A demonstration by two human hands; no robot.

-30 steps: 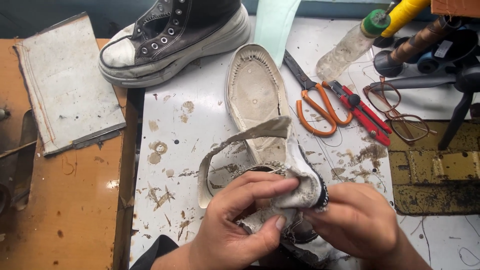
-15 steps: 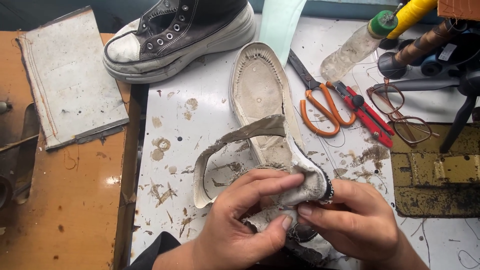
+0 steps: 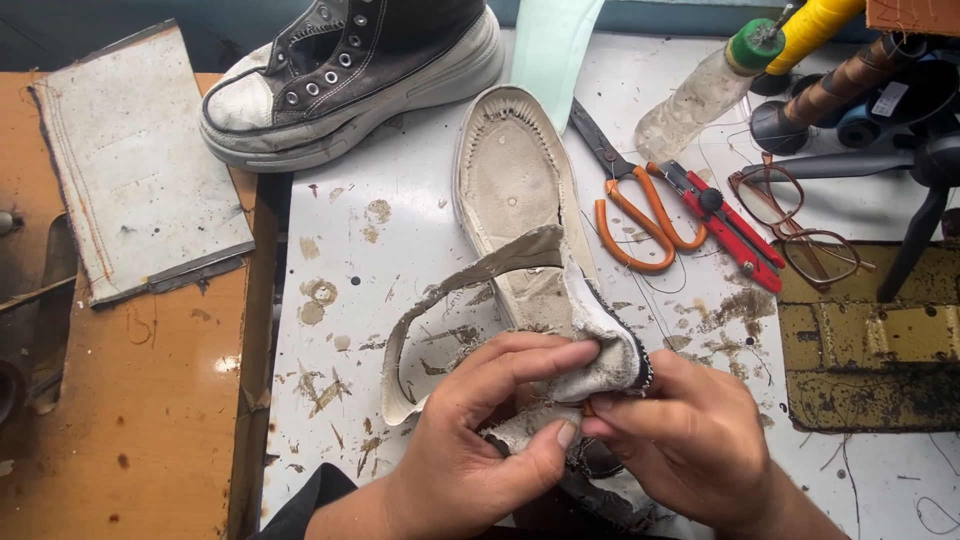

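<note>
Since before, left hand [image 3: 470, 450] and right hand [image 3: 690, 450] keep pinching the shoe upper [image 3: 590, 330], folded slightly lower.

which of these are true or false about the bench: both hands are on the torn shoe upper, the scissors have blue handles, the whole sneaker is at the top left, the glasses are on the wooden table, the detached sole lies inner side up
1. Both hands grip the torn shoe upper. True: the left hand and right hand pinch its grey fabric between their fingers.
2. The scissors have blue handles. False: the handles are orange.
3. The whole black sneaker lies at the top left of the white bench. True.
4. The glasses lie on the wooden table. False: they lie on the white bench, right of the red cutter.
5. The detached sole lies with its inner side up. True: its stitched rim shows.
</note>
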